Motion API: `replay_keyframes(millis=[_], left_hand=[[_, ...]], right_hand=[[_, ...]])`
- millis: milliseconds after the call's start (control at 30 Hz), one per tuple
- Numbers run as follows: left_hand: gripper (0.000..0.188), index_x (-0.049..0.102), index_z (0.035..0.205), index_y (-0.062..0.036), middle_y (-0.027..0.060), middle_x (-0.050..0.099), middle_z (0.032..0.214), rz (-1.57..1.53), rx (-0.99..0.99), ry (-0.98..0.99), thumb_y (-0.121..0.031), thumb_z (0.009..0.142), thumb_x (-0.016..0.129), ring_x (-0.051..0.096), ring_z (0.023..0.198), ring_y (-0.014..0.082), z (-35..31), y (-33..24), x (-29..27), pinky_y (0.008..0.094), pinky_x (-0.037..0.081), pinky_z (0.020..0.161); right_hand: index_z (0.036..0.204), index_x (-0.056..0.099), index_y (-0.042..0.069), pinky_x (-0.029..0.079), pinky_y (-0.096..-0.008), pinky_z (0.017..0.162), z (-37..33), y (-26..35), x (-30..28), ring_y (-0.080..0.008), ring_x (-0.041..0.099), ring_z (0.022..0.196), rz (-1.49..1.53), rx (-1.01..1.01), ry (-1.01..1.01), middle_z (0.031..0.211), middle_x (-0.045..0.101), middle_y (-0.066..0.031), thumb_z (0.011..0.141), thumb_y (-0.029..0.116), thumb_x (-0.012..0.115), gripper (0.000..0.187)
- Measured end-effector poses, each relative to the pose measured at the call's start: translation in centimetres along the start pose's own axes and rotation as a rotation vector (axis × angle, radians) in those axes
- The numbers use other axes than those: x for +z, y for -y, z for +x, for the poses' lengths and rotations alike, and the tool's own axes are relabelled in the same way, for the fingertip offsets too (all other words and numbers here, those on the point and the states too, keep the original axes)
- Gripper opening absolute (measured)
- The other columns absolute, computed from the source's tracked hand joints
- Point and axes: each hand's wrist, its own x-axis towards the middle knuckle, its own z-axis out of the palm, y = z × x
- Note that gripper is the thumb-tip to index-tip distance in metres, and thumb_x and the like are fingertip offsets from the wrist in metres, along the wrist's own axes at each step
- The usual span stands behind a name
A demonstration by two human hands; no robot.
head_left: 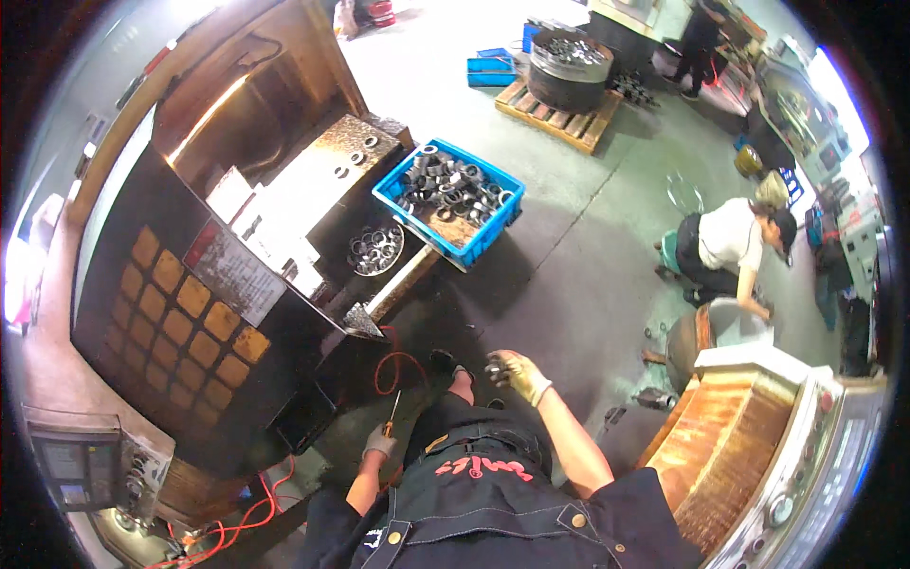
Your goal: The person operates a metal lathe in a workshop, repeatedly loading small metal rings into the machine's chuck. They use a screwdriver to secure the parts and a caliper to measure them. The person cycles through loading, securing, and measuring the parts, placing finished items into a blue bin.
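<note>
My left hand [380, 442], in a light work glove, is closed round the orange handle of a screwdriver-like tool [390, 424]. Its thin metal shaft points up and away from me. My right hand [520, 376], in a yellowish glove, is held out in front of my apron with its fingers curled. Something dark and greyish shows at the fingertips, too small to name. Beyond both hands, a blue crate [462, 248] holds many dark metal rings [445, 186]. Beside it, a round dish of shinier rings [375, 249] sits at the machine's front.
An open machine [218, 275] stands at left, with a few rings on its ledge [356, 128]. Red hose [402, 357] trails across the floor. A rusty-topped machine [725, 417] is close on my right. Beyond it a person [730, 237] bends over a drum. A pallet [578, 128] carries a metal-filled tub.
</note>
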Motion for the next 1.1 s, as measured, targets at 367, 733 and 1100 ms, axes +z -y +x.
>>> replay_keyframes(millis=[367, 733, 1100], left_hand=[[0.05, 0.058, 0.115, -0.0039, 0.023, 0.06, 0.11, -0.144, -0.347, 0.041, -0.032, 0.074, 0.061, 0.059, 0.101, 0.0369, 10.8, 7.4, 6.6, 0.0445, 0.046, 0.082], [0.045, 0.058, 0.115, -0.008, 0.0174, 0.061, 0.108, -0.393, -0.464, -0.087, -0.03, 0.076, 0.06, 0.059, 0.098, 0.0339, 6.6, 4.5, 3.9, 0.0426, 0.047, 0.081], [0.036, 0.06, 0.111, -0.0086, 0.0136, 0.065, 0.096, 0.47, 0.032, -0.184, -0.027, 0.08, 0.058, 0.062, 0.091, 0.0307, 1.9, 1.2, 8.8, 0.0386, 0.047, 0.074]], right_hand=[[0.108, 0.06, 0.012, 0.048, -0.0387, 0.079, 20.5, 8.6, 14.7, -0.0301, 0.061, 0.089, -1.423, -0.464, 0.223, 0.094, 0.064, -0.0153, 0.074, 0.033, 0.062, 0.04], [0.105, 0.062, 0.009, 0.048, -0.0406, 0.083, 37.7, 13.8, 23.0, -0.0324, 0.061, 0.095, -1.646, -0.4, 0.126, 0.1, 0.064, -0.0173, 0.072, 0.039, 0.066, 0.044], [0.107, 0.061, 0.008, 0.045, -0.0419, 0.087, 45.8, 15.7, 23.5, -0.0343, 0.059, 0.099, -1.722, -0.402, 0.215, 0.102, 0.062, -0.02, 0.078, 0.012, 0.053, 0.031]])
